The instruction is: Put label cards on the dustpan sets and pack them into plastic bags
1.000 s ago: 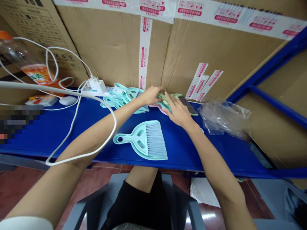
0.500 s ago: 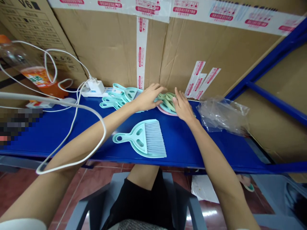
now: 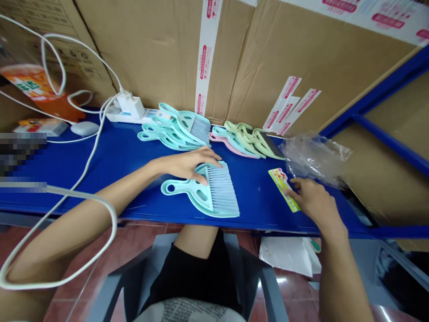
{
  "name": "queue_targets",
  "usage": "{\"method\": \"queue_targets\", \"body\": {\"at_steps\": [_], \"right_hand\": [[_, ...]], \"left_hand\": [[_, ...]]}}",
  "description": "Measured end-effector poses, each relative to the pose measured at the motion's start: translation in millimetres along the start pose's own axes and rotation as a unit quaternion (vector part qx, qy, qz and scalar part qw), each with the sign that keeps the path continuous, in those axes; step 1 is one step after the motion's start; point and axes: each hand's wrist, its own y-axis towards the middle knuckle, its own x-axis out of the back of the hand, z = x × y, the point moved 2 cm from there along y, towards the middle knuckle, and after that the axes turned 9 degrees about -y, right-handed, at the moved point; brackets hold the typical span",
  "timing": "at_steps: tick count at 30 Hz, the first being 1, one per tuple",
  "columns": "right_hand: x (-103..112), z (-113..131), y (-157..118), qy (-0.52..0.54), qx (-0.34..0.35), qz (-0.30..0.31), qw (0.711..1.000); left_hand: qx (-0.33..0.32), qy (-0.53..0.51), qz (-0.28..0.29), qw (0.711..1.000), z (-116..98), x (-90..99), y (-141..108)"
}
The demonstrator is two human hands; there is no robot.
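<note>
Turquoise dustpan-and-brush set (image 3: 219, 192) lies near centre, its halves already nested, beneath your left hand (image 3: 186, 163), loosely spread with no firm grip. Your right hand (image 3: 315, 201) curls at the printed card (image 3: 282, 188), pinch unclear; that card lies right, apart from the set.

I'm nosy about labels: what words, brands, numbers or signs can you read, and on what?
Nothing is clear enough to quote.
Orange bottle: green label characters, blurred.
White tape: red markings, too small.
Left cardboard box: dark print and symbols, blurred.
Card at the right hand: lettering too small.
Garment: print too blurred.
</note>
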Motion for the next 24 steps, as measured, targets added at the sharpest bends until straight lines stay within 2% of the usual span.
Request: {"method": "queue_targets", "body": {"at_steps": [3,6,11,17,24], "right_hand": [[-16.6,-11.7,13.6,0.055,-0.002,0.03,0.998],[-19.8,-12.5,32.1,0.13,0.017,0.046,0.99],[-17.1,-8.9,42.5,0.183,0.04,0.007,0.982],[-15.7,-4.6,42.0,0.18,0.029,-0.013,0.983],[-24.7,2.9,46.9,0.269,0.055,0.042,0.961]], "left_hand": [[0.002,-0.018,-0.042,0.999,7.9,0.7,0.5],[-0.003,-0.031,-0.083,0.996,12.2,0.8,1.1],[0.008,-0.009,-0.148,0.989,11.0,3.2,0.3],[0.031,0.009,-0.182,0.983,1.6,12.6,-2.6],[0.016,0.049,-0.175,0.983,7.0,6.1,0.1]]}}
